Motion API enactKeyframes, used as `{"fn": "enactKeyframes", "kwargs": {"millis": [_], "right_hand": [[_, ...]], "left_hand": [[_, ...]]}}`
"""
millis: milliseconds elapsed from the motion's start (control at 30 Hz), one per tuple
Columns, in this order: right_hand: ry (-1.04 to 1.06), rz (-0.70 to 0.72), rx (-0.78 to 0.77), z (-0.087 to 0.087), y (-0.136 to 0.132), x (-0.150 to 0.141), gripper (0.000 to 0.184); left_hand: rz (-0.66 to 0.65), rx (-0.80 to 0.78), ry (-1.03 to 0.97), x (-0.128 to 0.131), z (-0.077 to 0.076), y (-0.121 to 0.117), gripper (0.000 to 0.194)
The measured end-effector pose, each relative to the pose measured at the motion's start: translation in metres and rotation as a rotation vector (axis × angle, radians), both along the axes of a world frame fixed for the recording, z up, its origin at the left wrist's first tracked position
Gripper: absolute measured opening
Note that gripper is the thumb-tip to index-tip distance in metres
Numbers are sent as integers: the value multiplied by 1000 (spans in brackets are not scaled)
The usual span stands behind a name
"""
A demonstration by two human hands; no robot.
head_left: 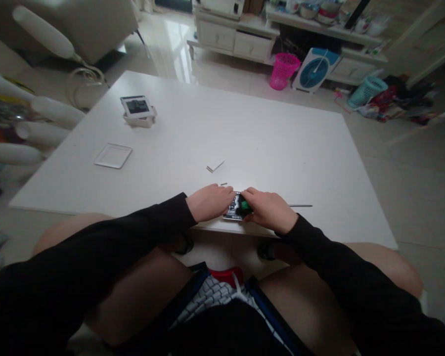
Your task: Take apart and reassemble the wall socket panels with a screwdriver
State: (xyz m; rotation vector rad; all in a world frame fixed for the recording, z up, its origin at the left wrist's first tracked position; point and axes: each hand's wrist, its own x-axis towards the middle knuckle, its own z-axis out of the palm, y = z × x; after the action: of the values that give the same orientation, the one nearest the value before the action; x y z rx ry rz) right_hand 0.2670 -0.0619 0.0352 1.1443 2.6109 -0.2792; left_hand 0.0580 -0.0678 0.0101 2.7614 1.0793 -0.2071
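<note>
At the near edge of the white rectangular desk (pixel 289 143): one flat black-and-white rectangular device (pixel 236 213), left hand (pixel 212 201) clamped on its left side, right hand (pixel 269 210) closed round a green-and-black handle (pixel 245 204) over its right side, thin dark metal shaft (pixel 300 205) projecting rightward, probably a screwdriver's. Just beyond, one tiny dark pin-like piece (pixel 224 184), then small white flat pieces (pixel 215 165); farther left, one clear shallow square tray (pixel 113 156); beyond it, one white box (pixel 140 121) bearing a white-framed dark-screened panel (pixel 137 106).
</note>
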Motion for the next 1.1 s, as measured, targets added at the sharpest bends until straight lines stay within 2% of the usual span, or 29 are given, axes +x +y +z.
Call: {"fn": "enactKeyframes", "kwargs": {"millis": [267, 400, 533, 767, 1100], "right_hand": [[-11, -6, -12, 3, 0, -1, 45], [-10, -5, -9, 2, -1, -1, 46], [-12, -1, -4, 1, -1, -1, 47], [-20, 0, -7, 2, -1, -2, 47], [-11, -1, -6, 2, -1, -2, 45]], "left_hand": [[6, 81, 22, 6, -6, -3, 16], [48, 48, 21, 7, -2, -3, 16], [33, 7, -29, 1, 2, 0, 15], [-4, 24, 6, 1, -2, 0, 13], [82, 29, 79, 9, -2, -6, 21]]}}
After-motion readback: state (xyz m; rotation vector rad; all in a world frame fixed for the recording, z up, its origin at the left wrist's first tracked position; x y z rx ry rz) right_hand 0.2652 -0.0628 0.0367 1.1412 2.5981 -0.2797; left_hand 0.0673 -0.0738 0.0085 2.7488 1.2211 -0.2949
